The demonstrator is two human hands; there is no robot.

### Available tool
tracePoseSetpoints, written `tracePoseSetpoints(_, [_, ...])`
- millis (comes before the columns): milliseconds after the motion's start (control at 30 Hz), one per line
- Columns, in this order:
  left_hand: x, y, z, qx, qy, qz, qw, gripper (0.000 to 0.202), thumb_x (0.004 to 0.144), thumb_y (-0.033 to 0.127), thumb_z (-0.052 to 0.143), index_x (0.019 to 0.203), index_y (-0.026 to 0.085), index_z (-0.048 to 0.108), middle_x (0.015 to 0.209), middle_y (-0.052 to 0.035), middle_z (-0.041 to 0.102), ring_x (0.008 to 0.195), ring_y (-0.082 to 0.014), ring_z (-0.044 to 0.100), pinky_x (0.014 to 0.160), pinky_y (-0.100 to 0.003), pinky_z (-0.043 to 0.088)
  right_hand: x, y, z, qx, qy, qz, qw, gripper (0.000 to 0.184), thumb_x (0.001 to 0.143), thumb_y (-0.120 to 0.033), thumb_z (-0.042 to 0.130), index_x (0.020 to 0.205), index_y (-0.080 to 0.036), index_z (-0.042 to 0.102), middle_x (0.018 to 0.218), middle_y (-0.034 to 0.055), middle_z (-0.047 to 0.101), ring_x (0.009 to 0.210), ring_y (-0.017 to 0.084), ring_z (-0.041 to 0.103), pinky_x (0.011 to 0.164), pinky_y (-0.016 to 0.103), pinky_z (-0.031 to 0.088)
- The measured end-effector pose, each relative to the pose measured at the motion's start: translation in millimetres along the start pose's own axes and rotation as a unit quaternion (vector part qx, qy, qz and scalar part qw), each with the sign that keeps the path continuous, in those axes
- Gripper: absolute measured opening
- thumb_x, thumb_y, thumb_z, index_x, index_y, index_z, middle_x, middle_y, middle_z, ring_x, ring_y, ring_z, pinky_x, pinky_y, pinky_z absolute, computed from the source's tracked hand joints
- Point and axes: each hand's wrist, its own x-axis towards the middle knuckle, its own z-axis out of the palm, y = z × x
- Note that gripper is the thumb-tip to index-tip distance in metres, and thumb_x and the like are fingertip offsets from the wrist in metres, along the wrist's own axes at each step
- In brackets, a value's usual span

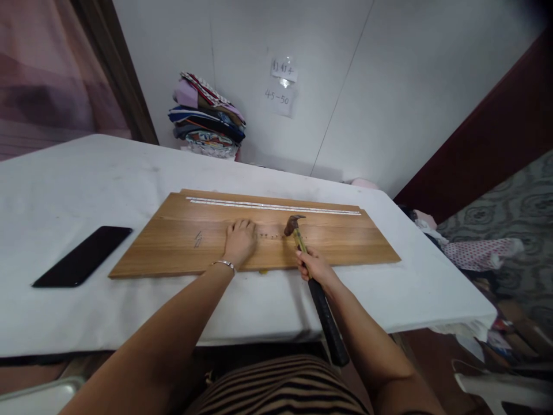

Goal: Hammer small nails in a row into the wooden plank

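Head view: right hand (315,266) clamped around hammer (321,304), left hand (240,242) on board (273,252), grip unclear

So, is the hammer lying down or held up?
Held up: the right grip is closed around the hammer, whose head shows over the board.

Black slab (84,256) on white tablecloth (86,184); folded fabric pile (207,118); handwritten notes (279,102) on wall (389,75).
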Motion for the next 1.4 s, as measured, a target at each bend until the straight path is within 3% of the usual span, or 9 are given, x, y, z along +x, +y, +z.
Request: tracePoseSetpoints(1400, [1.2, 5.4, -6.3, -0.026, -0.011, -0.02, 0.999, 0.033, 0.097, 0.029, 0.042, 0.11, 0.019, 0.07, 0.132, -0.0169, 0.067, 0.127, -0.0327, 0.055, 0.109, -0.051, 0.036, 0.1, 6.2, -4.3, -0.023, -0.002, -0.004, 1.0, 0.039, 0.071, -0.05, 0.073, 0.083, -0.024, 0.047, 0.049, -0.0117, 0.045, 0.033, 0.006, 0.033, 0.034, 0.02, 0.025])
